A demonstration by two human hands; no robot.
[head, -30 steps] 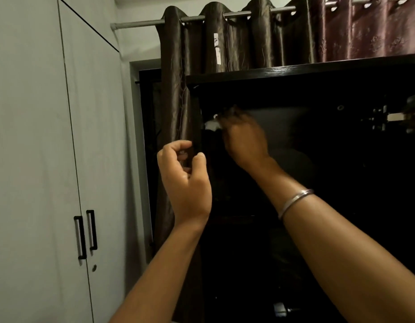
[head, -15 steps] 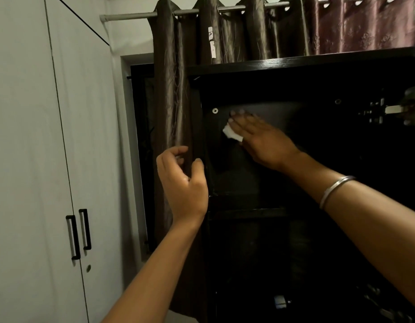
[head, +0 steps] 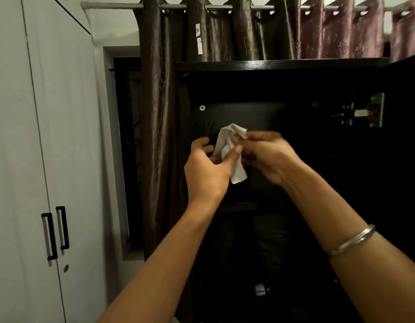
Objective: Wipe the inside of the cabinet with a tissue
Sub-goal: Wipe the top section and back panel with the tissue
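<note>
Head view: both hands [head: 208, 169] [head: 267, 155] pinch tissue [head: 229, 148] before cabinet [head: 283, 66].

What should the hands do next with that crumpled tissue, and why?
Probably fold it to a fresh side, then press it back on the dark back panel. Both the left hand and right hand pinch the tissue in front of the cabinet, off its surface, so nothing is being wiped now.

left hand [head: 207, 170]: raised, fingers curled, thumb pinching tissue [head: 229, 150] | right hand [head: 265, 156]: raised opposite, fingertips gripping same tissue | forearms: both angled up and inward | right wrist: metal bangle [head: 352, 241]
</note>
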